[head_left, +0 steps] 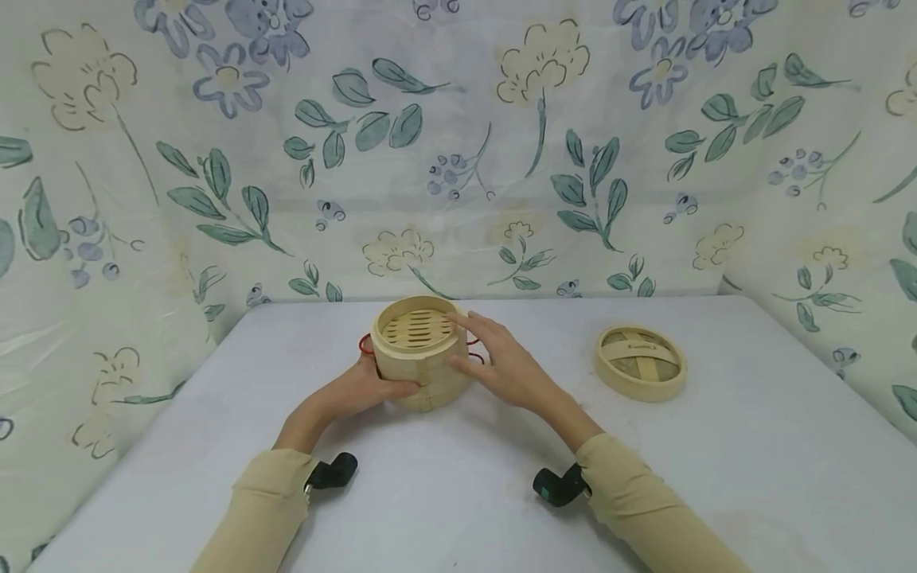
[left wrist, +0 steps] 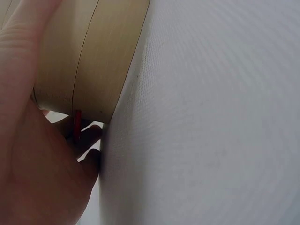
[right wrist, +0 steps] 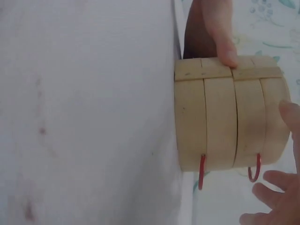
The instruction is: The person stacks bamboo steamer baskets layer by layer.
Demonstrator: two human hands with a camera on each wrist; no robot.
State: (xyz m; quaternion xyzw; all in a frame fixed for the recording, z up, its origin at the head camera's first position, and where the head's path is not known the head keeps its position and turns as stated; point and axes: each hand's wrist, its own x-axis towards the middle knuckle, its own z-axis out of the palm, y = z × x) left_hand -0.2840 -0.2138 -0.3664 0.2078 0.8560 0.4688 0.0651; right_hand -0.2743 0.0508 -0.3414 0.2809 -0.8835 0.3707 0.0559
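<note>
Two bamboo steamer baskets (head_left: 423, 370) stand stacked on the white table, a slatted rack (head_left: 418, 328) showing inside the upper one. My left hand (head_left: 351, 390) grips the stack low on its left side, thumb across the front and fingers round behind. The left wrist view shows those fingers by a red loop (left wrist: 78, 125). On the right, my right hand (head_left: 512, 366) is at the upper basket, its fingers loosely spread. One fingertip reaches the rim, and the thumb (right wrist: 287, 112) lies at the basket's side. Red loops (right wrist: 202, 171) stick out from both tiers on that side.
A round bamboo lid (head_left: 641, 362) with a woven top and crossed bands lies on the table to the right. The table (head_left: 444, 493) is covered in white. Flower-patterned curtains (head_left: 466, 143) close off the back and sides.
</note>
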